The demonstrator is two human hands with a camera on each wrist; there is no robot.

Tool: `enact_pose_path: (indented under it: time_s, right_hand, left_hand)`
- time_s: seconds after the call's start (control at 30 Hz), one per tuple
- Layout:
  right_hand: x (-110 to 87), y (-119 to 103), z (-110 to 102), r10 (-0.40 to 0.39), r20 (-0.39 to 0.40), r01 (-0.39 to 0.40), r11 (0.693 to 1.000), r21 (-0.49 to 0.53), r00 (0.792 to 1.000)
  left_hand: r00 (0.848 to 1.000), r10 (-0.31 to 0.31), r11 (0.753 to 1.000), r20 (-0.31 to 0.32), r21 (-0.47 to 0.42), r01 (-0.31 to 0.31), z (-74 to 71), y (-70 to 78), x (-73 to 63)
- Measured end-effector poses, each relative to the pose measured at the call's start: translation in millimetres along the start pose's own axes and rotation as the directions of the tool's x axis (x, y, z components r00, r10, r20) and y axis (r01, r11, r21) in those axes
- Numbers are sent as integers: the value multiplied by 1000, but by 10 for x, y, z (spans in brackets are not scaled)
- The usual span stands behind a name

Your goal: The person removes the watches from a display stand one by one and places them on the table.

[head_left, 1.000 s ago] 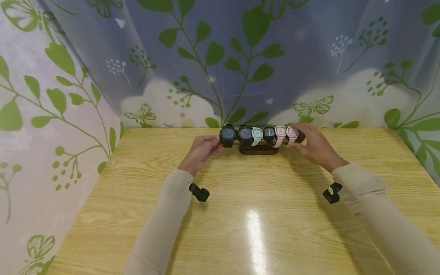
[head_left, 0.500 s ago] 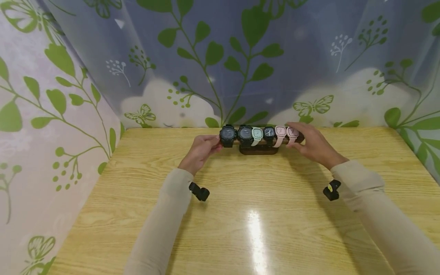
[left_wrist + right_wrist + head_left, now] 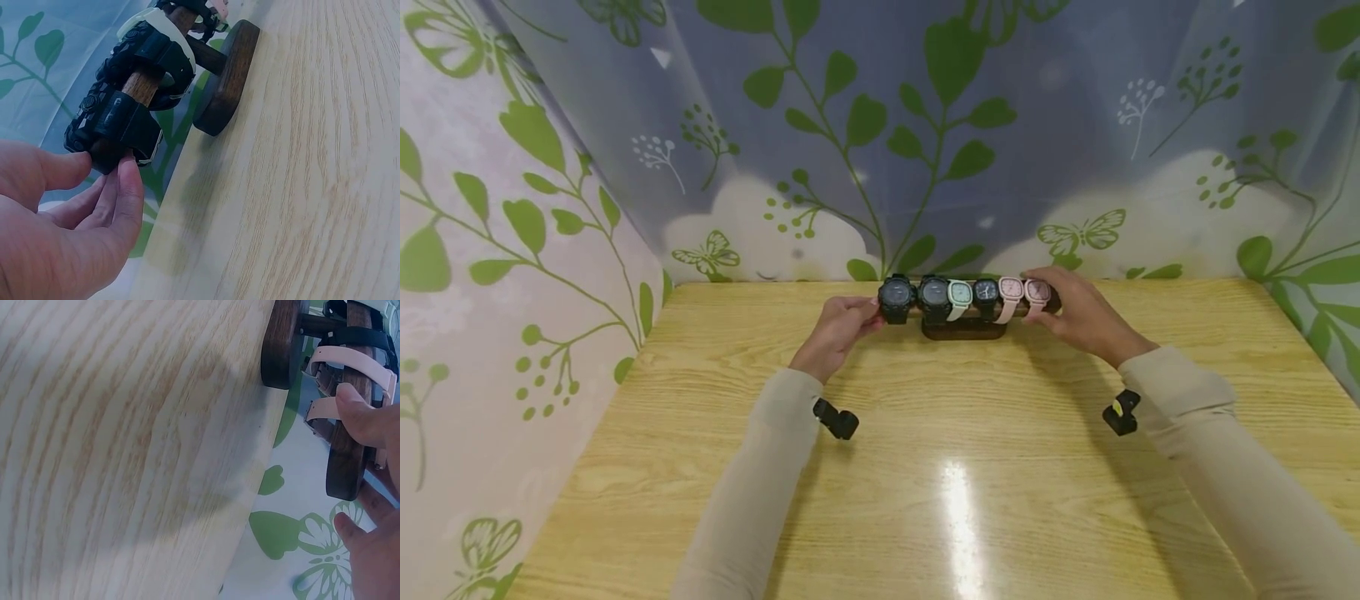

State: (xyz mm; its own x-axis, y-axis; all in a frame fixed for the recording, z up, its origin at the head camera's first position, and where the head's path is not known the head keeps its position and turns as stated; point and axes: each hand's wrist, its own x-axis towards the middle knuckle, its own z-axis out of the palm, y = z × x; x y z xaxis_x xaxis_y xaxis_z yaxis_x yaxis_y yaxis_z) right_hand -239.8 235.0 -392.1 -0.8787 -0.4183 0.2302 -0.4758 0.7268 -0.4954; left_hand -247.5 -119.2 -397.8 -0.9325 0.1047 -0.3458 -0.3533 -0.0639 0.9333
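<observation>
A dark wooden watch stand [image 3: 964, 332] bears a row of several watches on its raised bar. From left to right are a black watch [image 3: 897, 297], another black watch [image 3: 934, 297], a mint green watch [image 3: 959, 294], a small black watch [image 3: 986, 292] and two pink watches [image 3: 1011, 289]. My left hand [image 3: 837, 332] pinches the bar's left end beside the outer black watch, thumb on one side and fingertips under it. My right hand [image 3: 1084, 318] grips the right end, its thumb [image 3: 359, 415] against the bar by the outermost pink strap [image 3: 323, 410]; some fingers are hidden behind.
The stand's base [image 3: 228, 81] rests near the back edge of a light wood-grain table [image 3: 887, 467]. A leaf-printed curtain [image 3: 880, 150] hangs right behind it, and a similar printed sheet [image 3: 535, 292] is on the left.
My right hand's fingertips have shifted slightly left over the outermost pink watch. My left hand, the stand and the watches look almost unmoved.
</observation>
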Motion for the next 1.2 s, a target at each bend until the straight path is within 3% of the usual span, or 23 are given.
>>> enact_pose_path:
  time_s: [0.4,0.87,1.1,1.2]
  right_hand:
    - [-72,48,-90,75,13,-74,997,-17,997]
    - [-231,176,-120,44,-105,-41,999,34,993]
    - [-360,199,-202,140,-101,-134,989,64,985]
    - [-428,203,-230,143,-108,-137,989,63,984]
  left_hand:
    - [1000,3,1000,1,21,-4,-5,2,-6]
    - [1000,25,1000,5,17,-25,0,-22,11]
    - [999,34,999,-2,15,-34,7,-27,20]
    - [999,36,999,-3,19,-36,13,-18,18]
